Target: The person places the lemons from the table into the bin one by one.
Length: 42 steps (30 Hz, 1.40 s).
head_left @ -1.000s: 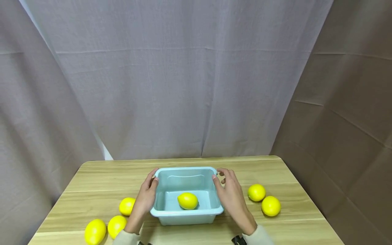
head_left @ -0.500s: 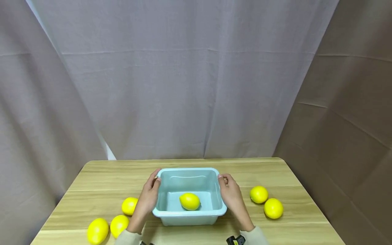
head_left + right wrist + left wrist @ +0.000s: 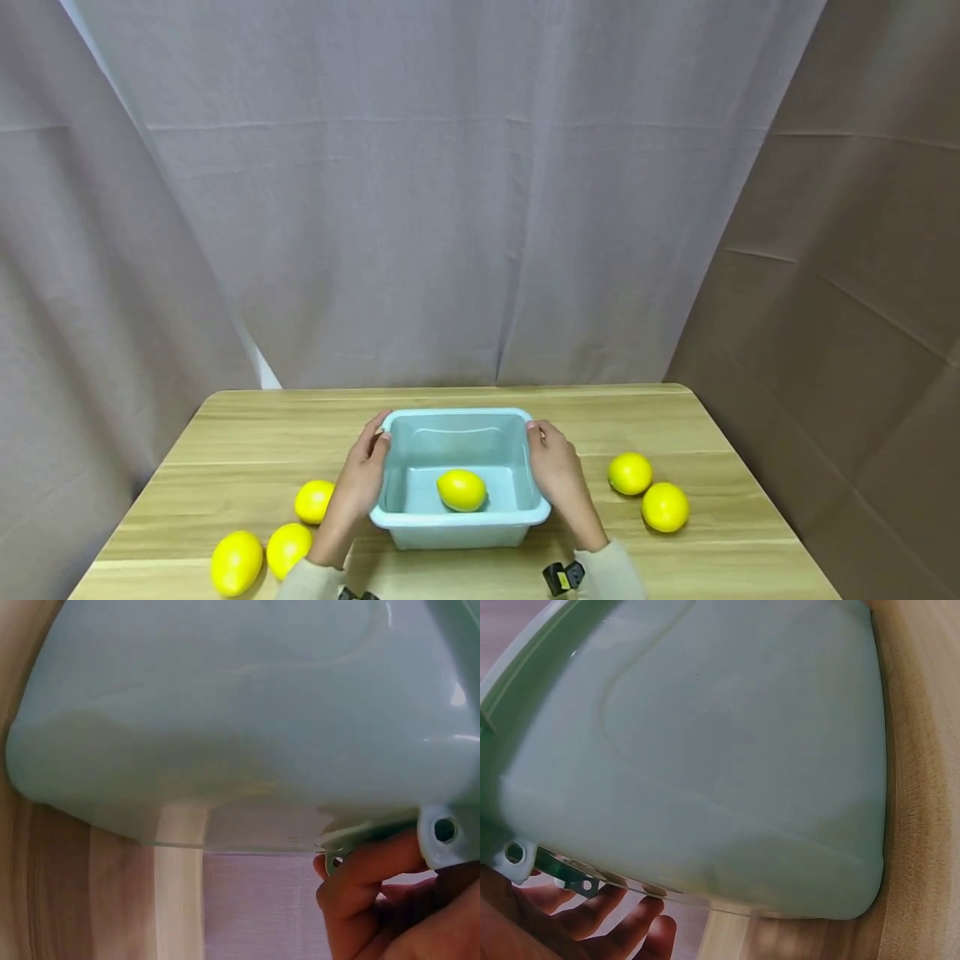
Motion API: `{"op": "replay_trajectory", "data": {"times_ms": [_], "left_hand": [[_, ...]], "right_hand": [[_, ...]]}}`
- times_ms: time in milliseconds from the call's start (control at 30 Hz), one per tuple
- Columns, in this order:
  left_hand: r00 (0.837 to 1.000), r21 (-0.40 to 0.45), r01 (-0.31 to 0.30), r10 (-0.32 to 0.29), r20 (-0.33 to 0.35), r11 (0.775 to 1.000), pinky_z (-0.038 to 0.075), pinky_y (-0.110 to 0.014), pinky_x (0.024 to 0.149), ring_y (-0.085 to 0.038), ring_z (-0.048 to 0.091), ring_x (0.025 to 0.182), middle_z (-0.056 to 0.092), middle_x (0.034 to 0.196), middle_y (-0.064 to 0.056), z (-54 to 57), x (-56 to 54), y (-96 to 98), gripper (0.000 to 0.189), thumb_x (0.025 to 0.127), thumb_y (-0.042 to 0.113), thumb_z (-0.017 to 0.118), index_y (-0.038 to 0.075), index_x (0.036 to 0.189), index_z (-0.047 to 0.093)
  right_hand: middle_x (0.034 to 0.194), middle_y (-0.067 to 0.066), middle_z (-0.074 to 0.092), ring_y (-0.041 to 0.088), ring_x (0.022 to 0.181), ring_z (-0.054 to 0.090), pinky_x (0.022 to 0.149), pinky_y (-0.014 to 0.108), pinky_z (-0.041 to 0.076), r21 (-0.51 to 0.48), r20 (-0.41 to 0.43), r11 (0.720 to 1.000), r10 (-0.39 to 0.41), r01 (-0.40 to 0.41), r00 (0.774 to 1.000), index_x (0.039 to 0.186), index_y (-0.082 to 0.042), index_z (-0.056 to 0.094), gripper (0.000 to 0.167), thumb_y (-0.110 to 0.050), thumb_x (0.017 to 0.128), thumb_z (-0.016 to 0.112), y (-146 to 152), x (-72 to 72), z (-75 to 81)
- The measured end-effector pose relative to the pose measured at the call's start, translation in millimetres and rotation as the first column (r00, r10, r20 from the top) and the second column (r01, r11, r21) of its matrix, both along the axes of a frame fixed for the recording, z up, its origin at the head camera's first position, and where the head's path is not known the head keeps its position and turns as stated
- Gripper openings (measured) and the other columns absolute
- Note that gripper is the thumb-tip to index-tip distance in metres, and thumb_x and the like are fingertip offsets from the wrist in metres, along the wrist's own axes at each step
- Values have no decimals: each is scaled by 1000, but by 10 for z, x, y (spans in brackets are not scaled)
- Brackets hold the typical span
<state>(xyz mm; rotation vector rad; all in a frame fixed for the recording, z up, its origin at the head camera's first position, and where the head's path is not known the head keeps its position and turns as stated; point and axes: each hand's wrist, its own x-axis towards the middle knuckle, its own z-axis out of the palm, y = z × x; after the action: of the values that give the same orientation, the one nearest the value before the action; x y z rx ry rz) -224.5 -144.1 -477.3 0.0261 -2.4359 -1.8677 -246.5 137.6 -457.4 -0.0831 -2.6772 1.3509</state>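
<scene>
A pale blue-green plastic basin (image 3: 461,533) stands on the wooden table with one yellow lemon (image 3: 461,490) lying inside it. My left hand (image 3: 362,479) grips the basin's left rim, thumb on top and fingers down the outside. On the opposite side my right hand (image 3: 557,471) holds the right rim, its fingers curled under the edge. In the left wrist view the basin's outer wall (image 3: 742,750) fills most of the picture, with fingers (image 3: 634,926) beneath the rim. The right wrist view shows curled fingers (image 3: 360,877) by a small holed tab (image 3: 442,832) under the rim.
Left of the basin lie three lemons: one nearest the wrist (image 3: 313,502), another lemon (image 3: 288,550) and a larger-looking lemon (image 3: 237,563). To the right sit a lemon (image 3: 630,473) and a second lemon (image 3: 665,507). Grey curtains (image 3: 420,250) hang behind the table (image 3: 247,433).
My right hand, its fingers loosely at the rim a second ago, now has them curled round the basin's right edge. The left hand's grip looks the same. The basin stays in place.
</scene>
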Motion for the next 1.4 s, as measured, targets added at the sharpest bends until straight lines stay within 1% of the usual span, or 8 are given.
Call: {"op": "replay_trajectory", "data": {"times_ms": [133, 300, 500, 667, 833, 1067, 1267, 1400], "left_hand": [[1000, 5, 1, -1, 1, 1000, 43, -60, 110, -40, 53, 135, 52, 153, -26, -9, 5, -1, 49, 115, 19, 36, 10, 163, 36], [1000, 17, -15, 15, -1, 1000, 37, -63, 116, -42, 47, 142, 48, 157, -25, 10, -14, -8, 49, 116, 20, 36, 10, 164, 36], [993, -42, -86, 83, -79, 995, 41, -60, 114, -41, 51, 139, 52, 154, -23, 10, -16, -35, 45, 115, 20, 38, 6, 157, 46], [982, -123, -119, 98, -162, 985, 48, -58, 108, -38, 58, 133, 60, 146, -22, 39, -20, -101, 41, 114, 17, 43, 6, 153, 52], [973, -219, -116, 66, -221, 969, 50, -58, 104, -39, 57, 135, 63, 143, -22, 172, -18, -254, 39, 113, 14, 47, 6, 150, 55], [968, -383, -103, 4, -249, 918, 50, -63, 103, -42, 58, 133, 64, 141, -21, 316, 78, -502, 38, 111, 16, 54, 7, 147, 58], [959, -529, -85, -75, -274, 844, 47, -66, 106, -46, 58, 130, 62, 143, -22, 334, 138, -688, 37, 106, 15, 62, 4, 142, 63], [955, -597, -33, -150, -254, 802, 51, -63, 101, -46, 63, 123, 66, 136, -24, 331, 127, -802, 37, 102, 11, 68, 1, 138, 65]], "right_hand": [[116, 22, 73, 37, 102, 69, 92, 58, 54, 30, -13, 1000, -5, 5, 1000, 126, 3, 67, 39, -26, 113, 44, -1, -20, -31], [114, 22, 74, 31, 96, 68, 87, 52, 56, -58, -15, 998, -2, 1, 1000, 126, 3, 68, 39, -26, 113, 45, -12, -72, -81], [118, 22, 73, 28, 98, 67, 86, 48, 56, -126, -9, 992, -5, 3, 1000, 127, 4, 68, 42, -28, 113, 45, -18, -97, -126], [104, 16, 73, 26, 89, 64, 81, 45, 54, -50, -2, 998, -27, 26, 1000, 127, 1, 69, 43, -32, 113, 46, 11, -95, -63], [94, 9, 68, 28, 86, 63, 78, 47, 51, 58, -2, 997, -48, 48, 999, 127, -6, 71, 41, -35, 113, 45, 44, -91, 20], [118, 13, 72, 32, 98, 66, 84, 56, 53, 105, 29, 994, -33, 29, 999, 132, -8, 68, 43, -36, 114, 42, 67, -72, 30], [116, 11, 72, 30, 94, 64, 79, 52, 52, 120, 52, 992, -36, 30, 998, 131, -9, 67, 41, -36, 114, 40, 83, -78, 12], [109, 11, 70, 30, 91, 63, 74, 49, 51, 136, 56, 990, -39, 31, 998, 128, -9, 66, 40, -35, 114, 39, 105, -95, 20]]}}
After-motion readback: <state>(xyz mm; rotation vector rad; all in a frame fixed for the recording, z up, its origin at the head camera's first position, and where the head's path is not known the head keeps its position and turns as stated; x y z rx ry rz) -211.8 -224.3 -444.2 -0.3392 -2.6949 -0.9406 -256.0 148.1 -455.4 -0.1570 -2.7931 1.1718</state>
